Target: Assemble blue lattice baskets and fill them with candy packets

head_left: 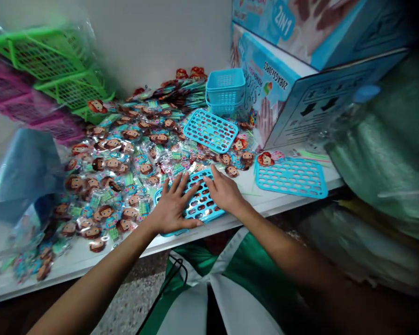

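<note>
A light-blue perforated plastic panel (201, 200) lies at the front edge of the white table. My left hand (174, 204) rests on its left part, fingers spread and palm down. On the panel's upper right side is my right hand (225, 190), thumb and forefinger stretched out and its other fingers partly hidden. Just beyond the panel and to its left spread many small clear packets (111, 163) with doll-face cards. A second blue perforated panel (211, 131) lies on top of the packets, and a third panel (291, 177) lies to the right.
Blue baskets (225, 90) stand nested at the back, beside printed cartons (272, 79) stacked on the right. Green baskets (56, 51) and pink baskets (31, 102) are piled at the left. Blue plastic film (24, 172) sits at the left, and a green sack (387, 149) bulges at the right.
</note>
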Demonstrator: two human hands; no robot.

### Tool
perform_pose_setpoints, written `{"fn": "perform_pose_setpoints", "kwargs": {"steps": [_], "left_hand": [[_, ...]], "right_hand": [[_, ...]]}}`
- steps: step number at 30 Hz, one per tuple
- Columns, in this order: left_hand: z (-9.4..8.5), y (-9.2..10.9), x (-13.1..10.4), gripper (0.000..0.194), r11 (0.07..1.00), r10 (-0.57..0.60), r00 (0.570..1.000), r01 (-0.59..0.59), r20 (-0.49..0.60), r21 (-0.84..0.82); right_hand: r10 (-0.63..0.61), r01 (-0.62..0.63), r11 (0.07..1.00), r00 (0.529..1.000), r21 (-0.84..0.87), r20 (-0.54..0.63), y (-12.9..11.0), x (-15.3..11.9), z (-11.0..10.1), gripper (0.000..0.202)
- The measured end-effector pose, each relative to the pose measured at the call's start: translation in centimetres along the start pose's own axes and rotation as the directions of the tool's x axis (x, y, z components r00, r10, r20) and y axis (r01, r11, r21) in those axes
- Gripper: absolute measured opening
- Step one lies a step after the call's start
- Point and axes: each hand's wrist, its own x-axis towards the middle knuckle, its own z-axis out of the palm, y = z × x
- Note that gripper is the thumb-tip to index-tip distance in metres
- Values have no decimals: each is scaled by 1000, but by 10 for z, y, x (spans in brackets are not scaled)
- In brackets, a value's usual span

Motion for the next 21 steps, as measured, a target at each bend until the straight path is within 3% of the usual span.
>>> {"fn": "perform_pose_setpoints", "kwargs": {"steps": [3, 6, 8, 10, 12, 13, 15, 21], "left_hand": [[2, 0, -1, 100, 1000, 1, 1000, -1, 6, 21], [5, -2, -2, 100, 999, 1, 1000, -2, 24, 49], [7, -3, -2, 101, 998, -5, 1000, 3, 22, 57], [8, -4, -2, 101, 999, -9, 1000, 8, 12, 49], [9, -4, -3, 100, 1000, 0, 1000, 0, -3, 30], [9, -4, -3, 99, 1000, 9, 1000, -9, -12, 20], [9, -2, -6, 96, 999, 37, 999, -37, -34, 2], [6, 5, -19, 82, 999, 24, 996, -26, -83, -29]], "right_hand": [[-93, 96, 995, 984, 11, -153, 5, 0, 3, 50], [-314, 317, 948, 918, -27, -242, 11, -5, -3, 43], [-540, 532, 842, 824, -94, -171, 18, -15, -10, 44], [-732, 721, 675, 681, -156, -21, 28, -28, -15, 48], [-827, 824, 533, 555, -193, 86, 38, -39, -14, 45], [-850, 847, 489, 516, -209, 103, 43, -43, -11, 41], [-873, 859, 449, 481, -247, 86, 50, -48, -5, 37], [-893, 864, 414, 446, -285, 55, 52, -44, 2, 37]]}}
